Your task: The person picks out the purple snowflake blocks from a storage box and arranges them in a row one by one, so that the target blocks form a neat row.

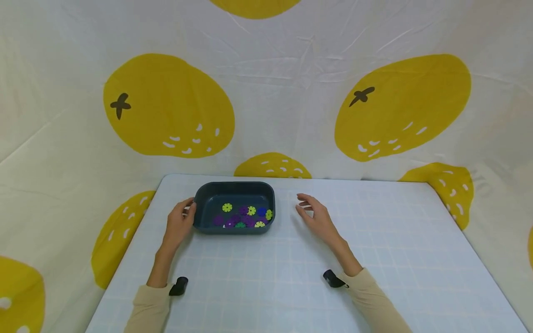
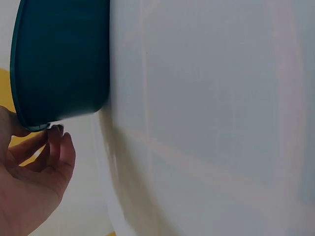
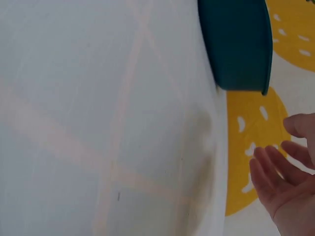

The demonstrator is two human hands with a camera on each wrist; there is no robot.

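A dark teal rectangular tub (image 1: 233, 231) stands on the table toward the back left. Several small notched, flower-shaped discs lie inside it, mostly toward the front right: yellow-green discs (image 1: 226, 207), purple discs (image 1: 218, 220), a blue disc (image 1: 261, 211) and a green disc (image 1: 240, 225). My left hand (image 1: 179, 224) holds the tub's left end by the rim. In the left wrist view, the thumb is over the rim and the fingertips (image 2: 55, 130) are curled beneath it. To the right of the tub, apart from it, my right hand (image 1: 320, 222) hovers with loosely bent fingers and holds nothing.
A pale checked cloth (image 1: 258, 286) covers the table. Behind and at the sides hangs a white curtain (image 1: 287, 125) with large yellow fruit prints. Black wrist cameras (image 1: 179, 286) sit at both sleeve cuffs.
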